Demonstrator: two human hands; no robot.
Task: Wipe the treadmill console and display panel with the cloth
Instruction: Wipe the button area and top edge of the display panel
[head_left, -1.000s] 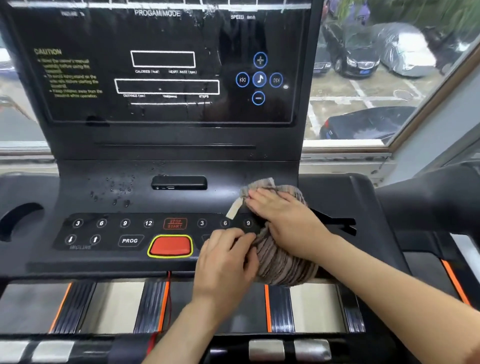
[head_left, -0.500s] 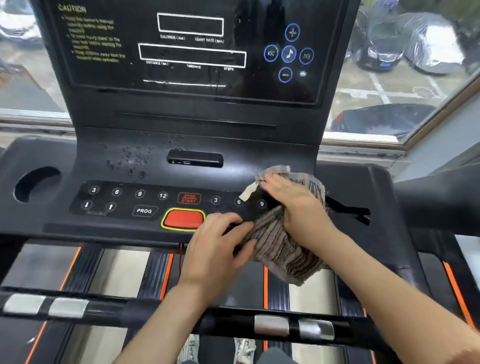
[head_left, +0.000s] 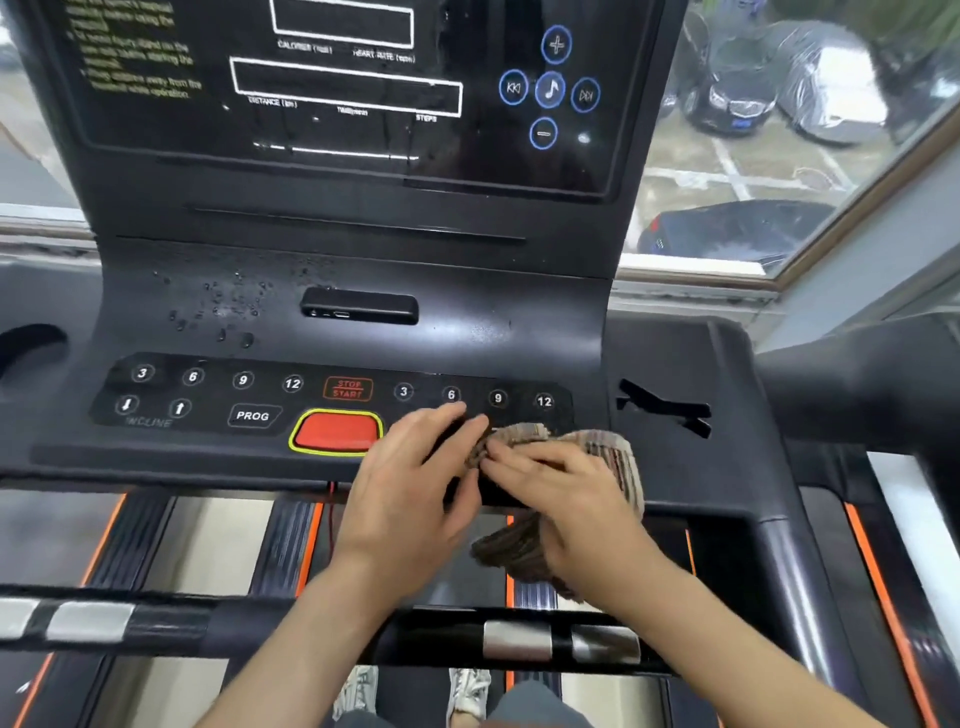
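The striped cloth lies bunched on the console's front right edge, below the 9 and 12 keys, one end hanging over the lip. The right hand presses it flat with fingers straight and close together, likely to drive the wipe. The left hand, fingers loosely apart, touches its near end, apparently tidying the fold. Droplets and the display panel seem unwiped.

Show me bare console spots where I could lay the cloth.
Free: the shelf right of the port; the ledge beside the keypad, around the slot. Crowded: keypad's lower right, under left hand, right hand and cloth.
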